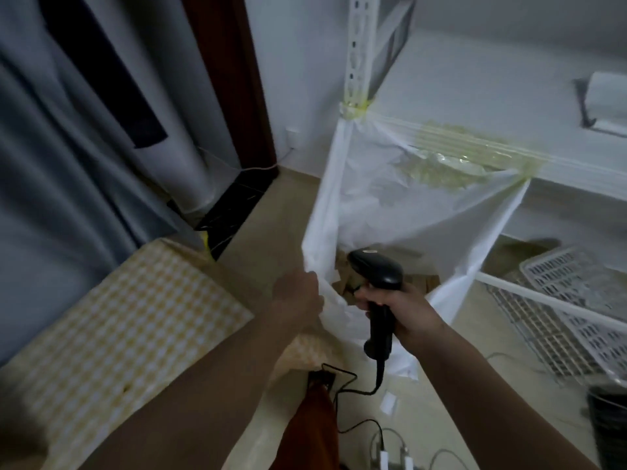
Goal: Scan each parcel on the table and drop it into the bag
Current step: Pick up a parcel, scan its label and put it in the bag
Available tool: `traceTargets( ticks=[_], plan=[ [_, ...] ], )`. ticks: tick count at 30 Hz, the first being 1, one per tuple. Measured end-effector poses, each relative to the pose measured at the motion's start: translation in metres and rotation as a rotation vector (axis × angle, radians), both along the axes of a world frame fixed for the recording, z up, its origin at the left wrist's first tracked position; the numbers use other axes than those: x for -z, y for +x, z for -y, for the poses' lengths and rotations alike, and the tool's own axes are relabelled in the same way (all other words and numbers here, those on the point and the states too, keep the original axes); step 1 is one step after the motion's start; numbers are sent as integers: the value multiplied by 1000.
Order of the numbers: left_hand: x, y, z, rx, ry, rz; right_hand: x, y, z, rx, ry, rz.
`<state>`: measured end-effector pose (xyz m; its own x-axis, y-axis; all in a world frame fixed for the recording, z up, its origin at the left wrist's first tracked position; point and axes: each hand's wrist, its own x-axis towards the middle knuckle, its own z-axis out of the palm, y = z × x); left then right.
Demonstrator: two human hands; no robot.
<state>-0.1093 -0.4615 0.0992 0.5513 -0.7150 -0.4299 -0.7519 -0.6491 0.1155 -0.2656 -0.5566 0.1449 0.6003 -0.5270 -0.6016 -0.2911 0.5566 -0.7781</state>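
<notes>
while the bag (390, 205) mouth is held — parcels (349, 276) seen inside.
left hand (300, 296) pinches near rim; right hand (403, 312) is wrapped round scanner (376, 269) — table (112, 320) lies left, nearer the left hand.

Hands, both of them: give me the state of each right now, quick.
Left hand: grips the near edge of the white bag.
Right hand: closed round the black scanner handle.

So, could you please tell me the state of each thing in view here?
Bag: taped open to the shelf frame, brown parcels inside.
Left hand: grips the bag's near rim.
Right hand: grips the scanner.
Scanner: held over the bag's mouth, cable attached.
</notes>
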Motion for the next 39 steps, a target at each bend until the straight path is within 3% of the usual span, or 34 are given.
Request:
traceTargets(
  ticks=[7, 12, 23, 31, 39],
  plan=[
    [-25, -40, -158, -290, 87, 30, -12, 11, -99, -220, 33, -22],
    [-40, -60, -269, -557, 146, 44, -17, 33, -182, -533, 22, -17],
    [-56, -136, -512, -997, 194, 21, -33, 45, -396, -1123, -338, -23],
    [-48, -187, -681, -1260, 194, -47, -30, 31, -564, -1361, -619, 52],
    [-20, -215, -804, -1336, 193, -140, 2, 31, -678, -1434, -695, -49]
  ],
)
